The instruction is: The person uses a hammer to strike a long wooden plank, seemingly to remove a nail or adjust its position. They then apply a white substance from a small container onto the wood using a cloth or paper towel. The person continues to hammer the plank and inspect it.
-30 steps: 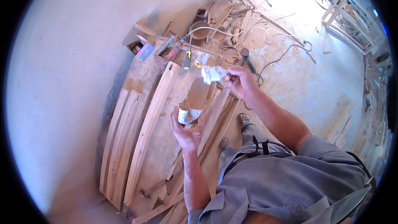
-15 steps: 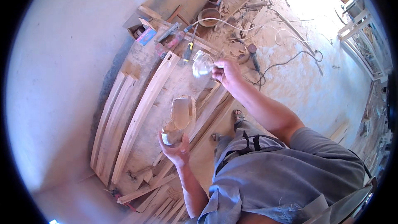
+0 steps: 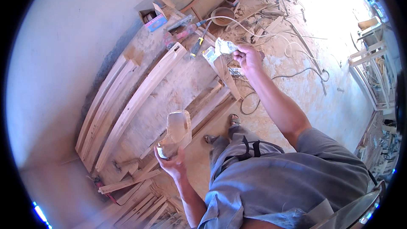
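My left hand [image 3: 174, 165] grips the lower end of a cut-open, translucent plastic container [image 3: 177, 128] with crusted, yellowish edges. It hangs above the near edge of the workbench [image 3: 159, 95]. Farther off, my right hand [image 3: 248, 57] pinches a crumpled, whitish piece [image 3: 225, 46] whose material I cannot make out. A small pale-blue and white object [image 3: 209, 54] shows just beside that piece, over the end of a plank. To their left lies a yellow-and-black-handled tool [image 3: 196, 46], perhaps a screwdriver or chisel.
Long curved wooden boards [image 3: 137, 106] lie along the bench by the wall. A reddish corded power tool [image 3: 180, 34], a blue-and-pink carton [image 3: 155, 22] and a round bowl [image 3: 223, 16] are at the far end. Wooden frames [image 3: 371, 65] stand at right. Cables cross the dusty floor.
My right hand has moved slightly right and away with the whitish piece, which now looks sharper. My left hand and the container have shifted a little toward me. The view has turned somewhat.
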A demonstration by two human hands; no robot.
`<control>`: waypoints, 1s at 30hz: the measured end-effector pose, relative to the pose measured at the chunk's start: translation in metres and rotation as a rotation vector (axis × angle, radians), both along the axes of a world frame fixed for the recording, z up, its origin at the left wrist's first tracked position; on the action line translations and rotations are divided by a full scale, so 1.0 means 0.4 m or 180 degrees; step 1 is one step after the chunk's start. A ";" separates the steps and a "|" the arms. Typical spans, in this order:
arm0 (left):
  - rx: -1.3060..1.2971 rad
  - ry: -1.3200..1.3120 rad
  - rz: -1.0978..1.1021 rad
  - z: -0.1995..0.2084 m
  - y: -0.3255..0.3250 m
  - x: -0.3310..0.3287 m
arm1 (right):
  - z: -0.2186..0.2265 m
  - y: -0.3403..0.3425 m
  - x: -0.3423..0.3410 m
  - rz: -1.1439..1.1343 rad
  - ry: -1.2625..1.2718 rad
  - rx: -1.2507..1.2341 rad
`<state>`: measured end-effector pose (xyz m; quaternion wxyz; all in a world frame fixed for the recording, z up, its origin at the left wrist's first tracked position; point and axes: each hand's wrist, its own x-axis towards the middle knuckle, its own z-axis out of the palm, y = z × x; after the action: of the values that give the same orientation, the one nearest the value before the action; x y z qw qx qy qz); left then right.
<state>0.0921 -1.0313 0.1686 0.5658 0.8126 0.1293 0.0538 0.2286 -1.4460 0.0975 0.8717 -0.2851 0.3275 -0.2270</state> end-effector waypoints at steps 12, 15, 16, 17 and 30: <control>-0.0047 -0.0237 0.0231 0.021 0.057 -0.072 | 0.038 0.000 0.081 -0.0462 -0.0100 0.0013; -0.0142 -0.0304 0.0398 -0.007 0.129 -0.103 | 0.015 0.032 0.021 -0.0741 -0.0140 0.0272; -0.0137 -0.0305 0.0485 -0.024 0.160 -0.123 | -0.008 0.052 0.001 -0.0750 -0.0159 0.0370; 0.0013 -0.0297 0.0474 -0.035 0.183 -0.140 | -0.066 0.046 -0.031 -0.0328 -0.0544 0.0181; 0.0606 -0.0230 0.1042 0.001 0.606 -0.459 | -0.070 0.712 -0.173 0.1658 -0.0723 -0.0643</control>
<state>-0.0914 -0.7889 0.1688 0.4743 0.8281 0.2337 0.1862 0.1596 -1.1612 0.0695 0.8989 -0.4176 0.1196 -0.0576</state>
